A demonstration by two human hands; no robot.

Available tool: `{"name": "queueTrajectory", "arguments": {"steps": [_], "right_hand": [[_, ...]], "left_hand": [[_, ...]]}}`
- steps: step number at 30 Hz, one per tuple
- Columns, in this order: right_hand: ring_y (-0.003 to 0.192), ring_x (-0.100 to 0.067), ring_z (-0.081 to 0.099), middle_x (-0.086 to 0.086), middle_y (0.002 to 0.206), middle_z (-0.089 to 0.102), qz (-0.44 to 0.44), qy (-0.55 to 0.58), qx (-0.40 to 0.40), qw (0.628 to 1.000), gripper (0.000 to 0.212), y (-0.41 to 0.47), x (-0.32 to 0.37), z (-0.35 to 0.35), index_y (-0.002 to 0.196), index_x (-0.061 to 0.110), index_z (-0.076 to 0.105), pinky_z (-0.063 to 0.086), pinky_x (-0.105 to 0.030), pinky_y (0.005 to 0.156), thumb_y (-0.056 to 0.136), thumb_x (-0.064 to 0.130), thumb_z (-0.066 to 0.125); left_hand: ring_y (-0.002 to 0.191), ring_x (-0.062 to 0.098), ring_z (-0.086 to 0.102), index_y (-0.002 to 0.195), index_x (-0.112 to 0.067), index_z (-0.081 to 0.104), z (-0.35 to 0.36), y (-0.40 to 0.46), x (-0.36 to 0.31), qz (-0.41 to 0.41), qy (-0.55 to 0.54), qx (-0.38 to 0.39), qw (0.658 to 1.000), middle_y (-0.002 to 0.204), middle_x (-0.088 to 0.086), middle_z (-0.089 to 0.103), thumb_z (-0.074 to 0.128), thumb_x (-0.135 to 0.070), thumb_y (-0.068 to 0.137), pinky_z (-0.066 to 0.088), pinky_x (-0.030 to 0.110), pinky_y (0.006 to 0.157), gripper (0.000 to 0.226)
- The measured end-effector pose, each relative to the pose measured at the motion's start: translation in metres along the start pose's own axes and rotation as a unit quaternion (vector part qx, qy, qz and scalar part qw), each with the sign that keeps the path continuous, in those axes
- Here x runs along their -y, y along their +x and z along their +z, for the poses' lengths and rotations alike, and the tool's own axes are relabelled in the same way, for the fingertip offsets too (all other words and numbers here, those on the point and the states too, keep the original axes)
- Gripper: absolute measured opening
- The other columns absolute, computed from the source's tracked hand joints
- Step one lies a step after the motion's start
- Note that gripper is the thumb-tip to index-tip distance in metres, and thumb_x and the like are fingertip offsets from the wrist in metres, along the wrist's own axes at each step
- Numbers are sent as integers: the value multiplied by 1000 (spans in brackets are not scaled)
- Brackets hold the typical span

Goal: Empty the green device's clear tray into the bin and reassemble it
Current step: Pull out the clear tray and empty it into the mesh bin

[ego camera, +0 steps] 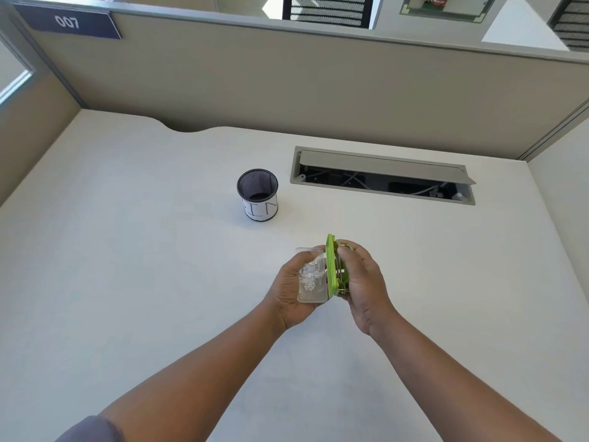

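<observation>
- Far left: a partition sign (pixel 68 23) reading 007, well apart from everything in play.
- Left of centre on the counter (pixel 127 250): the bin (pixel 258 195), a small black mesh cup with a white paper label, upright, mouth free, standing apart from both hands.
- Held above the counter, nearer the camera: left hand (pixel 291 290) cupped under and curled round the clear tray (pixel 312 279), white paper dots heaped inside.
- Tray touching or barely parted from the green device (pixel 331 266); cannot tell which.
- Right hand (pixel 361 282) clamped round the green device, fingers curled over its far side, device turned on edge.
- Judged light, stiff and thin-walled, probably slick plastic; best gripped by the long side walls, open face kept up until over the bin, since loose dots would scatter at a tilt.
- Further right: a recessed cable hatch (pixel 382 175), lid ajar.
</observation>
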State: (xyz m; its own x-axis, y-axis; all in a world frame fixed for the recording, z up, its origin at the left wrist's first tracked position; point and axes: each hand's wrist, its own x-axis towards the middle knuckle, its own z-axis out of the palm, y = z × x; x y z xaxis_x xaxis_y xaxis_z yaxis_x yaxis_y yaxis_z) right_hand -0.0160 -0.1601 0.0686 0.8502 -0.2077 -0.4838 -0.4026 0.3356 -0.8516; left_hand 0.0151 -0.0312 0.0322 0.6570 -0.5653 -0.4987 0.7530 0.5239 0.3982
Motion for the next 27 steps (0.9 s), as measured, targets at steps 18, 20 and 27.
{"name": "queueTrajectory", "arguments": {"steps": [18, 20, 27], "right_hand": [[75, -13, 67, 0, 81, 64, -78, -123, -99, 984, 36, -3, 2, 18, 115, 41, 64, 59, -38, 71, 81, 53, 63], [75, -11, 68, 2, 80, 67, -70, -115, -97, 986, 36, -3, 3, 19, 111, 42, 66, 59, -38, 72, 78, 55, 63], [77, -15, 69, -11, 109, 77, -28, -14, -59, 998, 25, -7, 10, 14, 112, 24, 70, 53, -29, 55, 92, 35, 59]], "left_hand": [[92, 28, 61, 132, -6, 56, 7, -6, 4, 18, 7, 0, 1000, 106, 19, 62, 62, -1, 69, 56, 36, 79, 64], [89, 28, 62, 126, -8, 61, 7, -5, 3, 10, -22, 1, 1000, 104, 18, 63, 55, -1, 67, 55, 36, 79, 60], [79, 28, 66, 118, -11, 71, 8, -4, -2, 3, -79, 15, 997, 100, 13, 70, 41, -25, 79, 53, 34, 72, 51]]}}
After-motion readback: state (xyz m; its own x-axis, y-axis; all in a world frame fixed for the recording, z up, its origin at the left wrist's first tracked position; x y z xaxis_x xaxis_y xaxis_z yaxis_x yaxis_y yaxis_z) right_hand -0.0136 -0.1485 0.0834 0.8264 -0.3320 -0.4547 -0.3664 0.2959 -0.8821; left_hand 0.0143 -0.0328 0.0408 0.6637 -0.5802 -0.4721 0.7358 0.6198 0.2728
